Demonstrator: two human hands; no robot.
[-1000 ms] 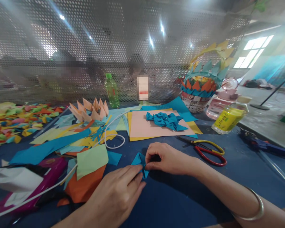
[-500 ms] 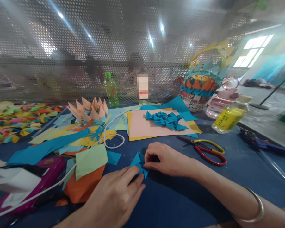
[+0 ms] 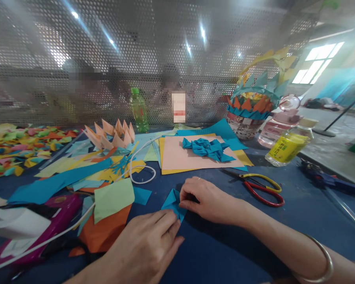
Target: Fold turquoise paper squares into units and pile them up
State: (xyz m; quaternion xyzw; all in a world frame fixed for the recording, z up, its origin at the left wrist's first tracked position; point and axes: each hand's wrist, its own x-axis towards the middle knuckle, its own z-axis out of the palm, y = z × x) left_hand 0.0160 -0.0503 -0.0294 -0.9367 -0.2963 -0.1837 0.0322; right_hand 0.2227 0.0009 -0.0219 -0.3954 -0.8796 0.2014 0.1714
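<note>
A small piece of folded blue paper (image 3: 170, 202) lies on the dark blue table between my hands. My right hand (image 3: 205, 199) pinches its right edge between thumb and curled fingers. From the near side, my left hand (image 3: 153, 238) rests on the lower part of the paper, fingers pressed together on it and hiding some of the folds. Beyond them, a cluster of folded blue paper pieces (image 3: 208, 148) sits on a pink sheet (image 3: 177, 157). Scissors (image 3: 262, 189) with one yellow and one red handle lie to the right of my right hand.
Coloured paper scraps (image 3: 114, 197) and a purple power strip (image 3: 60, 213) with a white cable crowd the left. A ring of peach paper points (image 3: 110, 136) stands behind. At right are a paper basket (image 3: 248, 114), bottles (image 3: 291, 144) and a glue gun (image 3: 328, 179). A perforated metal screen (image 3: 153, 47) borders the back.
My left hand has shifted slightly on the folded paper, its fingers drawn closer together and its thumb a little lower. My right hand keeps its pinch nearly in place. The view has moved marginally.
</note>
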